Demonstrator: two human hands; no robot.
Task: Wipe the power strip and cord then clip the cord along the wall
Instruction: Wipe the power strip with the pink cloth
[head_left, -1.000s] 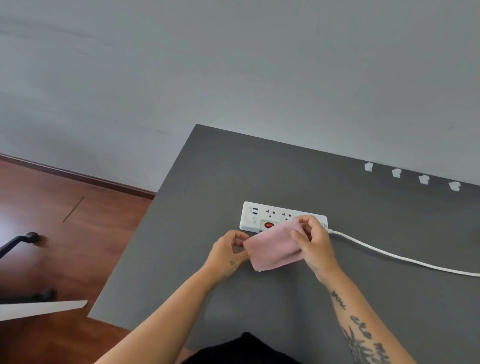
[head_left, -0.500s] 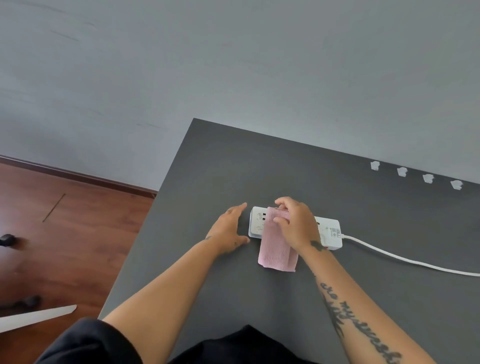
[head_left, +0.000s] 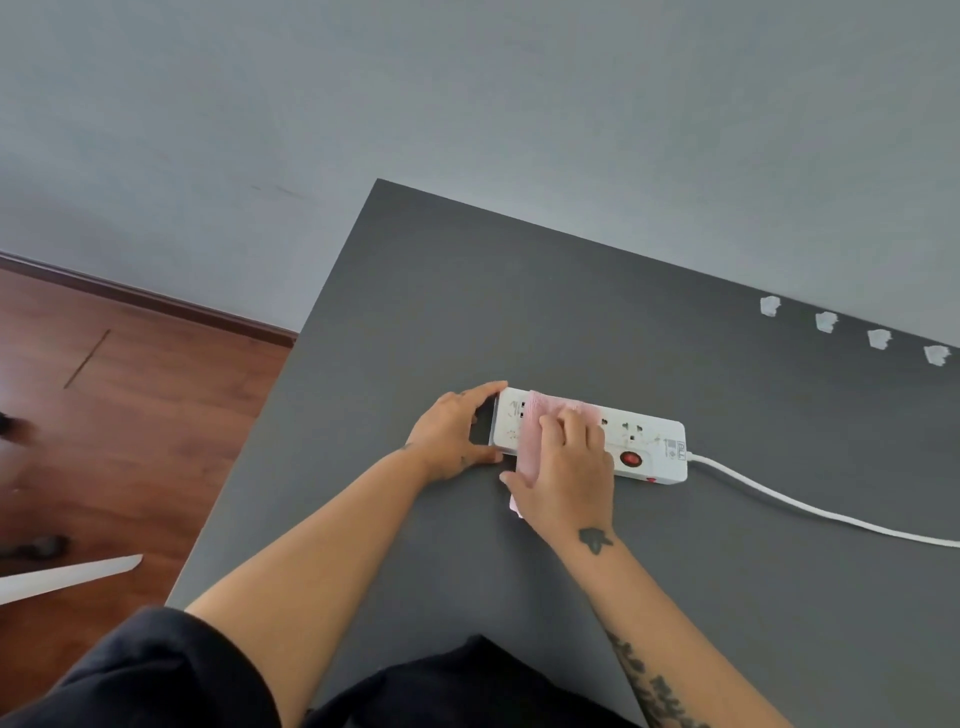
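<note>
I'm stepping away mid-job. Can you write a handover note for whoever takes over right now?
The left hand grips the strip by its left end, steadying it on the table.
The right hand holds the cloth, pressed on the strip's left half.
The cord lies loose on the table and runs off to the right. Four clips sit in a row by the wall, all empty.
Done: the strip wipe is under way.
Left: wipe the strip's right half, wipe the cord, clip the cord.

grey wall (head_left: 467, 104), wood floor (head_left: 135, 426), dark table (head_left: 519, 312)
</note>
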